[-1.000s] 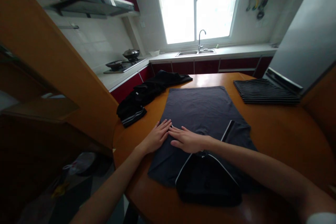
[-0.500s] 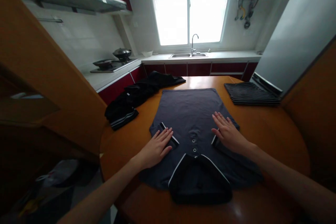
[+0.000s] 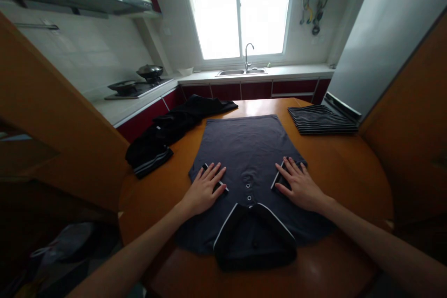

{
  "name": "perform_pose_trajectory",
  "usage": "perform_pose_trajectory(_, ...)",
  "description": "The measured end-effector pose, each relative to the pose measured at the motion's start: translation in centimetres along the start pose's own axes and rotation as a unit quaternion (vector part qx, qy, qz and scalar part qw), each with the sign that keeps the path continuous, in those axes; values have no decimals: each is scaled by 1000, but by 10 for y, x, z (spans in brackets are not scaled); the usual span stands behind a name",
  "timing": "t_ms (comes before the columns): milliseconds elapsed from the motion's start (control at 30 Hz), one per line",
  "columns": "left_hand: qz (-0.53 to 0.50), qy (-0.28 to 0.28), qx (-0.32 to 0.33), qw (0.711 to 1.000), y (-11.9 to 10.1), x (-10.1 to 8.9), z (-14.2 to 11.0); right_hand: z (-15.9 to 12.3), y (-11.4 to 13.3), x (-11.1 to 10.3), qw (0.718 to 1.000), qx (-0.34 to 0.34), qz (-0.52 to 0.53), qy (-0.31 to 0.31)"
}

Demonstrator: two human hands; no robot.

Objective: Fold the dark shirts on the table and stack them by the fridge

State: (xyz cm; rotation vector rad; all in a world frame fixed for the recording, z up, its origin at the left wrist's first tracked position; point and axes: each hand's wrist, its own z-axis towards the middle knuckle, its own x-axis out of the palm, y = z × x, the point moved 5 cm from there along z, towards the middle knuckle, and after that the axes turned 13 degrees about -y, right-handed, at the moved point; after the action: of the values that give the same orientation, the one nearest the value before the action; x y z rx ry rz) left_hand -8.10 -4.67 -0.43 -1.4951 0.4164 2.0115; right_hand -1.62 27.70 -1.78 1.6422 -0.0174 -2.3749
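A dark grey polo shirt (image 3: 240,149) lies spread on the wooden table (image 3: 352,172), its black, white-edged collar (image 3: 254,256) toward me. Both sleeves are folded inward over the front, and their black cuffs with white trim show beside the button placket. My left hand (image 3: 205,190) rests flat on the left sleeve's cuff, fingers spread. Over on the other side, my right hand (image 3: 298,184) lies on the right cuff with its fingers apart, partly covering it. Neither hand grips the cloth.
Crumpled black clothing (image 3: 171,128) with striped trim lies at the table's left edge. A folded striped cloth (image 3: 321,120) sits at the back right, near the fridge (image 3: 377,32). Beyond the table are a counter with a sink (image 3: 232,72) and a stove (image 3: 139,87) with pans.
My right hand has come down slightly onto the right cuff, its fingers spreading wider. My left hand's fingers have spread too. The whole view has shifted a little; the shirt keeps its shape.
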Motion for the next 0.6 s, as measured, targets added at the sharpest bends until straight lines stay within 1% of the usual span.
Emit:
perform_pose_trajectory(133,-11,10,-4,1000,4,-6,-2,-3,3,-5,1000,3,-9,-6)
perform_pose_trajectory(267,-10,-5,-19,1000,9,-10,-6,-7,13,-6,999,-36,14,5)
perform_pose_trajectory(367,-3,2,-20,1000,8,-9,-9,-9,17,-3,998,-49,26,23)
perform_pose_trajectory(433,3,1,-24,1000,8,-8,-11,-9,16,-2,998,-46,32,29)
perform_pose_trajectory(500,16,-25,-41,999,12,-9,-10,-6,13,-3,998,-36,45,23)
perform_pose_trajectory(567,31,-52,-62,996,17,-9,-10,0,4,-6,998,-13,53,-4)
perform_pose_trajectory(600,38,-57,-70,995,20,-7,-11,3,-1,-7,999,3,49,-21)
